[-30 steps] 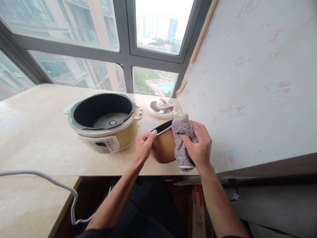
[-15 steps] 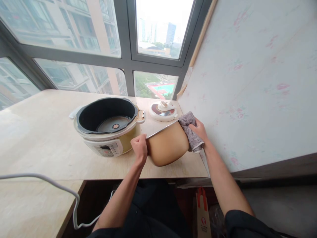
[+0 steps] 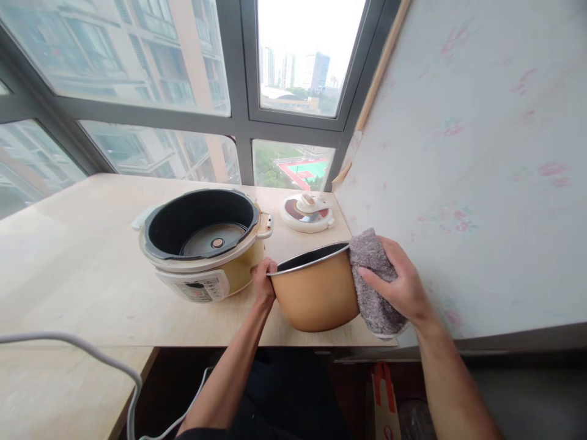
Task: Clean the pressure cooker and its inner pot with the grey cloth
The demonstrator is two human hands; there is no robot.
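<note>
My left hand (image 3: 265,282) grips the left rim of a golden-brown inner pot (image 3: 316,293), which has a dark inside and tilts slightly. A grey-purple towel (image 3: 373,284) is in my right hand (image 3: 403,281), pressed against the pot's right side. To the left of the pot stands the pressure cooker body (image 3: 202,244), with no lid on it and its dark well showing. The cooker's white lid (image 3: 307,212) lies on the wooden surface behind the pot.
The pale wooden counter (image 3: 82,263) meets windows (image 3: 293,162) at the back and a flowered wall (image 3: 481,171) on the right. A grey cable (image 3: 92,351) hangs over the front edge at left. A paper bag (image 3: 385,403) stands below.
The pot has turned more upright, so some of its dark inside shows. My right hand and the towel have moved right and nearer to me. My left hand keeps its grip.
</note>
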